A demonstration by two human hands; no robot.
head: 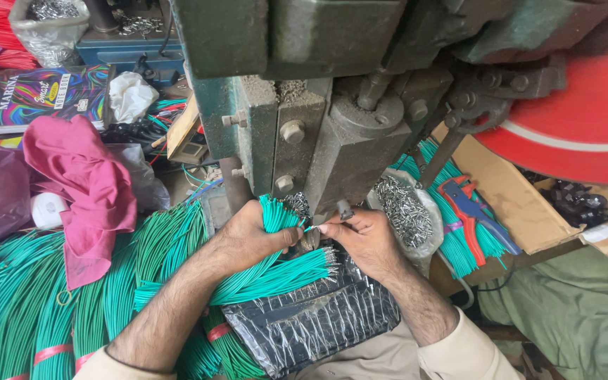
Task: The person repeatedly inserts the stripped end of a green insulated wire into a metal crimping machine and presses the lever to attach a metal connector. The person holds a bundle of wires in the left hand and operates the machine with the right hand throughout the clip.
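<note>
Your left hand (248, 236) has its grip closed around a bundle of green wires (276, 271) lying over black plastic (318, 317), while your right hand (364, 236) pinches one wire's end beneath the grey press (339, 134).

Far left, a flat rectangular box printed in swirling rainbow colours (43, 95) lies by a crumpled pink cloth. Above it, a clear plastic bag of small metal pieces (49, 24). Right of the press, another clear bag of metal terminals (406, 214) — beside an open brown cardboard box (511, 197). A white label (599, 233) sits on cardboard at far right.
</note>
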